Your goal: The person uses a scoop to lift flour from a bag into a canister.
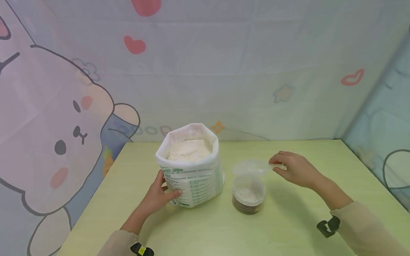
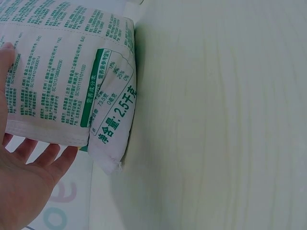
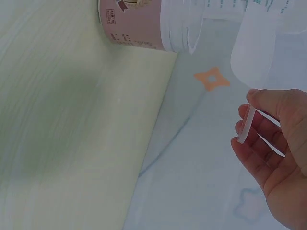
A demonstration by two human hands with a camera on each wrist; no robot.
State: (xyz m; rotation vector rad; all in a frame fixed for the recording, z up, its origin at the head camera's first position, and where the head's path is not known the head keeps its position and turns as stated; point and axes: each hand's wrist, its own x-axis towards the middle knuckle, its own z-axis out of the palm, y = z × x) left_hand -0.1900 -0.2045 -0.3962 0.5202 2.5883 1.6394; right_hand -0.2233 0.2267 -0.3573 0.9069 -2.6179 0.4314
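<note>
The left hand point(image 1: 154, 200) is spread wide around the lower side of the bag point(image 1: 200, 186), thumb on its printed front; the bag is white, crinkled, rolled at the mouth, and full of crumbly pale powder point(image 1: 189, 150). The right hand point(image 1: 296, 170) pinches, thumb against nearly closed fingers, the thin handle of a translucent, rounded scoop point(image 1: 251, 168) above the round, clear-rimmed jar point(image 1: 247, 208), beside the bag on the wood-grained table point(image 1: 205, 234).
</note>
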